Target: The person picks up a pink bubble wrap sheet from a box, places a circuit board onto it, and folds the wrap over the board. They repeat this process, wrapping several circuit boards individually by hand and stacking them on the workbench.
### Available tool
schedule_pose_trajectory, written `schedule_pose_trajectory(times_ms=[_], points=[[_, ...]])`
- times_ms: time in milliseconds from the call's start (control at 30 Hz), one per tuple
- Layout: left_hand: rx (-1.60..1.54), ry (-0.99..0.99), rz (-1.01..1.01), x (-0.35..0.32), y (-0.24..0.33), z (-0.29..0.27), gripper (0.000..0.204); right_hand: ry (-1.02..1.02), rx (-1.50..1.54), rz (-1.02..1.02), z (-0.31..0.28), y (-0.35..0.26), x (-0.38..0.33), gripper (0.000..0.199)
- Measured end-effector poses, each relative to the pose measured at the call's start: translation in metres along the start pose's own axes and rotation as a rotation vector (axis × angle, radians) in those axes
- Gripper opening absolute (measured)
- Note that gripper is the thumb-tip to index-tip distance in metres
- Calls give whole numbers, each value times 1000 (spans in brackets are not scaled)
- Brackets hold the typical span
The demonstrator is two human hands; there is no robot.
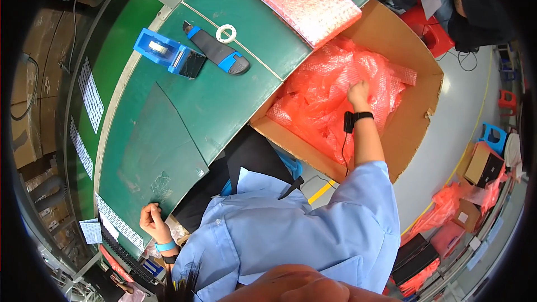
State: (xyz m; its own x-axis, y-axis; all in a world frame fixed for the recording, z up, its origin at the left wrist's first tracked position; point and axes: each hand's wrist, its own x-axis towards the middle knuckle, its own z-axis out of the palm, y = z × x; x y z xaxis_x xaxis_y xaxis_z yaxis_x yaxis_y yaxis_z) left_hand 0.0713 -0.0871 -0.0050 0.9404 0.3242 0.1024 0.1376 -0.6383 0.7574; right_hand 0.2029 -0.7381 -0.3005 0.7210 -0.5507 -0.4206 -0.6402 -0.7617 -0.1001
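Curled with the right hand (358,94) against red bubble wrap (313,100), cannot tell if clamped; loosely curled with the left hand (154,221), likewise unclear. Showing between both grips, a green worktable (240,100); around the right grip, an open cardboard box (414,137) holding the wrap; left of that grip, a blue tape dispenser (178,57), black-and-blue utility knife (215,49) and white ring (218,34).

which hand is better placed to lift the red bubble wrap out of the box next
Probably the right hand: it is already at the bubble wrap in the open box, while the left hand is well away, at the edge of the table.
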Motion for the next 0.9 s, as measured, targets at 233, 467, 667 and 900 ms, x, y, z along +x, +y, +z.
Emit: schedule_pose_trajectory(times_ms=[233,467,667,900], points=[[-259,-345,-38,9,85,10,14,-791,1557,-609,-129,-102,-250,53],[-424,-802,148,-8,140,41,31,-1093,1228,-1856,-148,-217,-372,58],[-305,-461,-114,-13,66,-31,29,-744,1091,-1763,-146,-239,-417,48],[-633,-209,-22,10,8,-133,15,-381,1012,-1264,-151,-250,-376,38]])
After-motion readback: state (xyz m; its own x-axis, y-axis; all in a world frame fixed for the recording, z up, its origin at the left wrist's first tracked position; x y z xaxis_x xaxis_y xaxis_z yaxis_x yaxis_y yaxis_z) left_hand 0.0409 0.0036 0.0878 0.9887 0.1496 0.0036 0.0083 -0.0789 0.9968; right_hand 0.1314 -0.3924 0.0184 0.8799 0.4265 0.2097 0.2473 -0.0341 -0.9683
